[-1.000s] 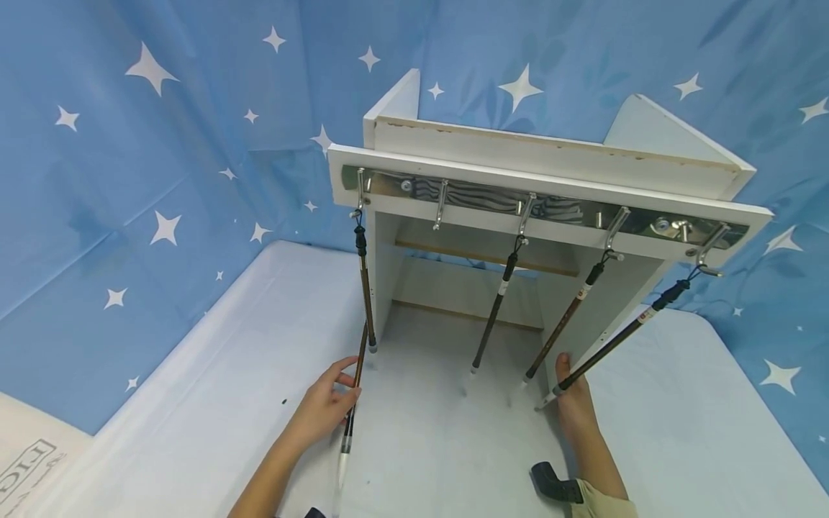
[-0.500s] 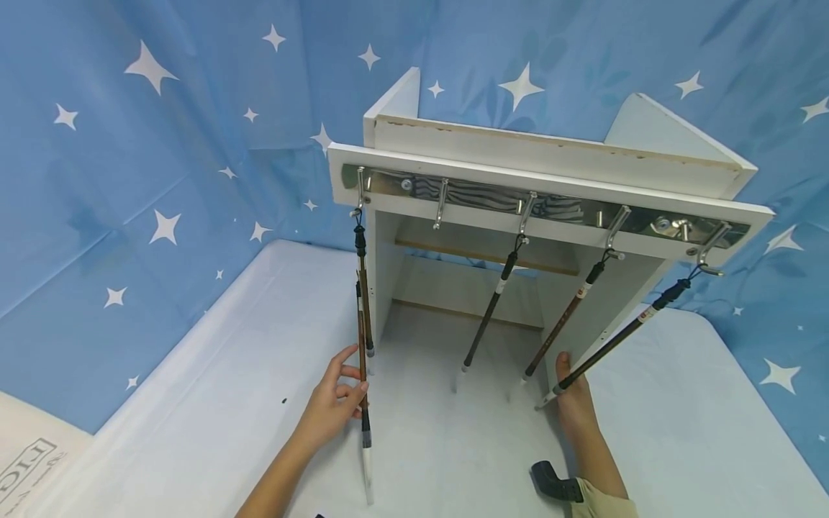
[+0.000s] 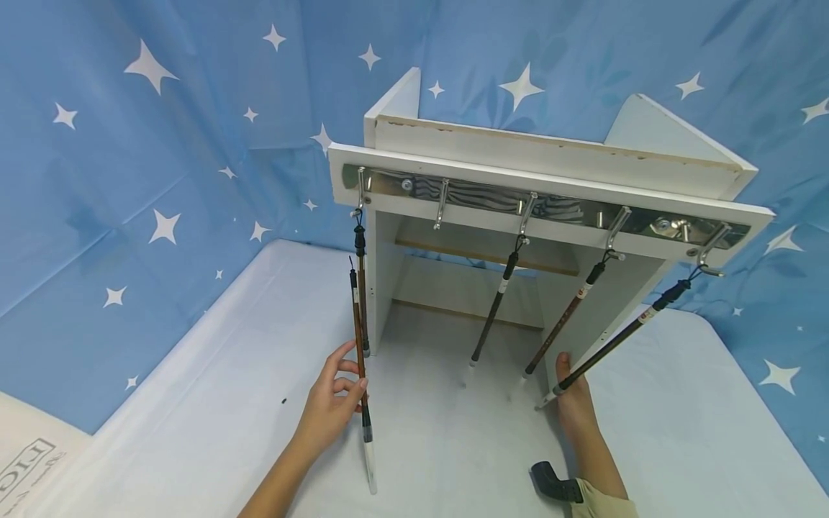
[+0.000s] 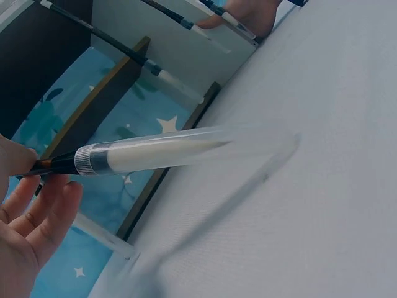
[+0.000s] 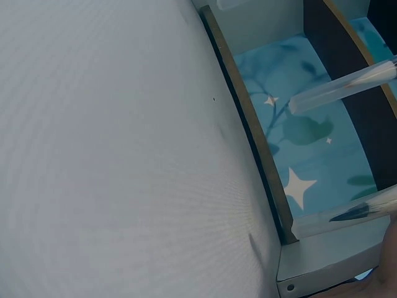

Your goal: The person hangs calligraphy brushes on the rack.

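Observation:
In the head view my left hand [image 3: 330, 403] pinches a brown-handled calligraphy brush [image 3: 359, 352] by its lower handle. The brush stands nearly upright, bristles down, its loose cord loop at the top. A clear cap [image 4: 161, 149] covers its pale bristles in the left wrist view. Just behind it, another brush [image 3: 362, 288] hangs from the leftmost hook. My right hand [image 3: 575, 399] holds the right side panel of the white rack [image 3: 550, 173], thumb on the inner face, other fingers hidden. Close to that hand hangs the rightmost brush [image 3: 628, 327].
Two more capped brushes hang between, a dark one [image 3: 497, 306] and a brown one [image 3: 570, 316]. The second hook [image 3: 442, 205] from the left bears no brush. A white cloth [image 3: 214, 374] covers the table, and a blue starry curtain [image 3: 194, 144] stands behind.
My left hand has lifted the brush and turned it more upright, its top now showing left of the leftmost hanging brush. The right hand stays on the rack.

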`<state>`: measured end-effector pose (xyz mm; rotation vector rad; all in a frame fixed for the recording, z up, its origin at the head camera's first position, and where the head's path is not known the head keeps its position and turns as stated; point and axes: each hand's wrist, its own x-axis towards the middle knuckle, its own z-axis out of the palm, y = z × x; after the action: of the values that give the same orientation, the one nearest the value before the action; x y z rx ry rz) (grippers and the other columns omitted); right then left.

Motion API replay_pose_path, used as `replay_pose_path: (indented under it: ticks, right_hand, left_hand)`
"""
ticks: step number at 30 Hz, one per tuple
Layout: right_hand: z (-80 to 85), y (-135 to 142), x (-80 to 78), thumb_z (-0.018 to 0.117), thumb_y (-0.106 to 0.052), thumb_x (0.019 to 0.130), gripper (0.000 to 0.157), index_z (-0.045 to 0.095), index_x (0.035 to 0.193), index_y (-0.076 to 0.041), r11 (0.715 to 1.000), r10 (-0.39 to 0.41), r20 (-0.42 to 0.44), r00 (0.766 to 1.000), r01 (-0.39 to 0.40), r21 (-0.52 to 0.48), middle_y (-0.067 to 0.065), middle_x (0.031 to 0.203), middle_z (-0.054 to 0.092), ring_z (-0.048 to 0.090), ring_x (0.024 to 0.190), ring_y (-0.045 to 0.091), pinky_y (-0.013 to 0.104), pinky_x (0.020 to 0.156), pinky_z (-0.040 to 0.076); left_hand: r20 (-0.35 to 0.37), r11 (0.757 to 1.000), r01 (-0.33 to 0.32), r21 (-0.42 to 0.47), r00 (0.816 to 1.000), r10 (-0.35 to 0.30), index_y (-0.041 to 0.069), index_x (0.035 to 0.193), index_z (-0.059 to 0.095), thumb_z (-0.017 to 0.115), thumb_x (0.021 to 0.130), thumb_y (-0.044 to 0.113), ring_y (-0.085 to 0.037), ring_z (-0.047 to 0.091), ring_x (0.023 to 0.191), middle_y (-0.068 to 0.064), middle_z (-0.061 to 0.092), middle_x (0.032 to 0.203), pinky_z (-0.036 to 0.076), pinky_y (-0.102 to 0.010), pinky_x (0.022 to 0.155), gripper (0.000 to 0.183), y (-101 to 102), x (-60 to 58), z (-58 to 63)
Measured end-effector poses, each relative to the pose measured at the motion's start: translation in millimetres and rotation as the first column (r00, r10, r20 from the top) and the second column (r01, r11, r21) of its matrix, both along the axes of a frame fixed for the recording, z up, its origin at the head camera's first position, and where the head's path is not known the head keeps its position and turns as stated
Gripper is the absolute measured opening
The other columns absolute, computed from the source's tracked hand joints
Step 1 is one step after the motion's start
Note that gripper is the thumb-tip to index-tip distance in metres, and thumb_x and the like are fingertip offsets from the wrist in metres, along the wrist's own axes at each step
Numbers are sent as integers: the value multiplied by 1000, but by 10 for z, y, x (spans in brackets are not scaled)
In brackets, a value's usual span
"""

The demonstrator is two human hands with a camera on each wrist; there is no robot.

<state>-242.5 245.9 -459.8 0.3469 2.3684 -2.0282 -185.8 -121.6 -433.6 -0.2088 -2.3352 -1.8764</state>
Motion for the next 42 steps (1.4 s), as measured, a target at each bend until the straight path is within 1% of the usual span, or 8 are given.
replay_pose_path:
  ticks: [10, 14, 18, 22, 25, 29, 37, 42]
  right_hand:
    - [-7, -1, -4, 29, -56, 92, 78, -5, 147, -12, 1000, 1, -19, 1000, -1, -5, 13, 152, -10, -12, 139, 34, 56, 111, -5]
    - [7, 6, -16, 29, -53, 94, 76, -7, 147, -12, 1000, -1, -21, 1000, 1, -10, 12, 152, -11, -13, 139, 33, 56, 111, -5]
    - [22, -1, -32, 29, -52, 94, 75, -8, 147, -13, 1000, -3, -14, 1000, 3, -7, 12, 153, -11, -12, 139, 32, 56, 111, -5]
    - [16, -18, -22, 29, -53, 94, 76, -7, 147, -13, 1000, -7, -11, 1000, 7, -4, 13, 152, -11, -12, 139, 34, 57, 111, -5]
    - [3, -18, -11, 29, -53, 94, 76, -7, 147, -12, 1000, -14, -10, 1000, 14, -4, 13, 152, -11, -12, 139, 34, 57, 110, -5]
    - [4, -8, -1, 28, -54, 94, 75, -7, 147, -14, 1000, -16, 4, 1000, 16, 14, 13, 152, -11, -11, 139, 35, 57, 111, -3]
    - [1, -25, -33, 29, -55, 93, 76, -5, 147, -13, 999, -15, -6, 1000, 15, 40, 14, 153, -6, -7, 139, 36, 58, 111, -1]
    - [-10, 4, -35, 29, -56, 93, 76, -4, 147, -14, 998, -25, -9, 1000, 26, 55, 14, 153, -4, -5, 140, 35, 58, 111, 1]
  left_hand:
    - [-113, 1000, 3, 2, 994, -3, 17, 139, 33, 58, 88, 4, -7, 61, 69, -14, 51, 103, 55, -25, 54, 59, 19, 27, 22]
    - [-137, 999, 7, 37, 991, -2, 16, 140, 31, 56, 88, 0, -8, 63, 71, -16, 51, 105, 56, -26, 57, 59, 31, 39, 94]
    - [-225, 996, 6, 89, 974, 14, 11, 140, 28, 52, 88, -6, -5, 64, 74, -11, 50, 104, 57, -26, 61, 60, 32, 71, 200]
    - [-349, 983, 51, 178, 937, 15, 3, 140, 25, 47, 87, -14, -7, 64, 75, -7, 50, 103, 57, -28, 62, 60, 17, 160, 337]
    - [-431, 977, 103, 187, 902, -12, -1, 139, 24, 44, 84, -19, -8, 64, 76, -6, 50, 104, 57, -28, 61, 61, 24, 220, 451]
    - [-521, 976, 168, 139, 851, -72, -6, 137, 24, 44, 79, -24, -8, 64, 78, -8, 51, 104, 56, -28, 59, 63, 71, 231, 574]
    - [-552, 968, 250, 24, 811, -196, -7, 134, 27, 46, 75, -25, -12, 64, 76, -12, 49, 103, 56, -26, 59, 64, 162, 195, 787]
    - [-593, 955, 275, -113, 752, -287, -5, 136, 23, 48, 74, -22, -16, 63, 73, -18, 50, 100, 55, -22, 61, 69, 234, 190, 965]
